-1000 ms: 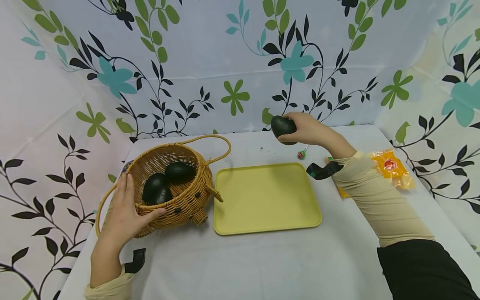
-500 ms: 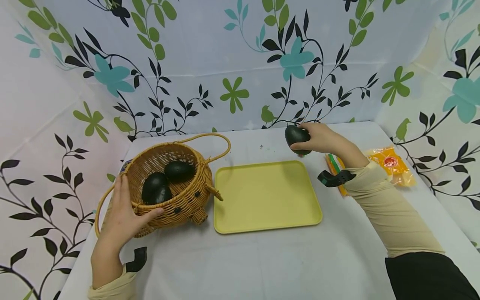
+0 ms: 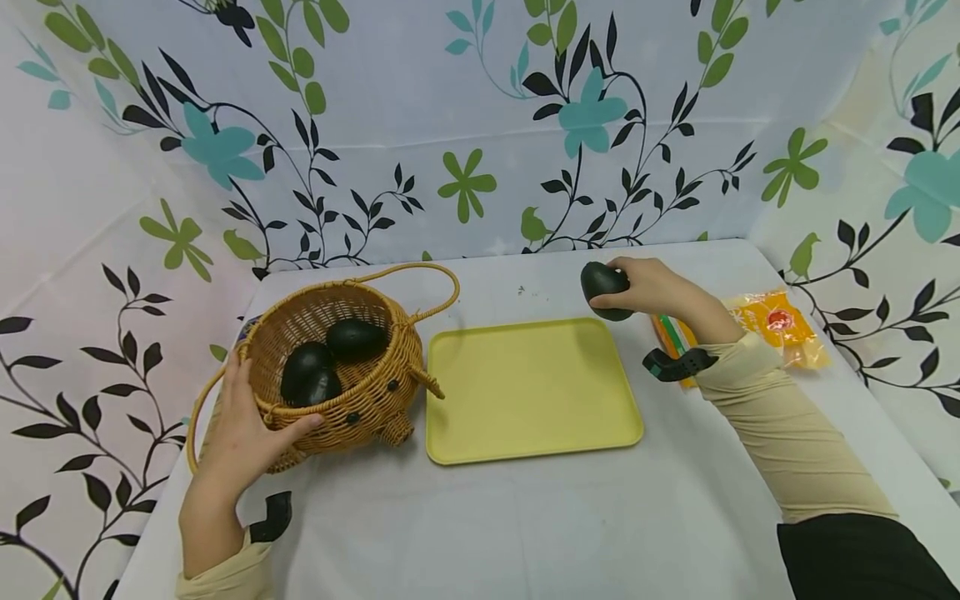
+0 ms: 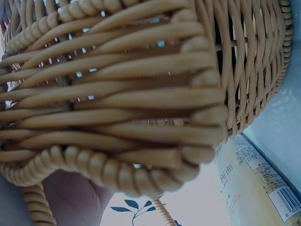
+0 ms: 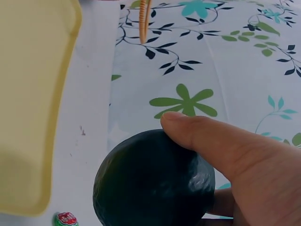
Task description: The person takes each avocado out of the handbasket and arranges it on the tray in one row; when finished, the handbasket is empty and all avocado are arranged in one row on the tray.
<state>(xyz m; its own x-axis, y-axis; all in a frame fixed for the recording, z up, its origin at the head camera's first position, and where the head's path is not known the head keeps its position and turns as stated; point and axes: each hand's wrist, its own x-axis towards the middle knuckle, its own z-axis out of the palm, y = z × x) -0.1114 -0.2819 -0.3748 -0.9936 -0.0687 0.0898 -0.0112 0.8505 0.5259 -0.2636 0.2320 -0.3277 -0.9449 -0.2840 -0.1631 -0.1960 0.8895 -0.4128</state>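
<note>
My right hand [image 3: 656, 292] grips a dark green avocado [image 3: 603, 292] just beyond the far right corner of the yellow tray [image 3: 525, 392]. In the right wrist view the thumb presses on the side of the avocado [image 5: 150, 183], and part of the fingers is hidden behind it. My left hand [image 3: 236, 442] rests against the left side of a wicker basket [image 3: 386, 392], fingers extended and thumb spread along the near rim. Two more avocados lie inside, one [image 3: 356, 339] behind the other [image 3: 307, 375]. Basket weave [image 4: 141, 94] fills most of the left wrist view.
An orange snack packet [image 3: 780, 325] lies on the right of the white table, with another striped packet [image 3: 671, 333] partly under the right wrist. A small wrapped lollipop [image 5: 66, 219] lies near the tray's corner. A printed bag [image 4: 254, 174] stands beside the basket.
My right hand has lowered the avocado and carried it a little to the right, so it now hides the lollipop in the head view. The left hand stays at the basket.
</note>
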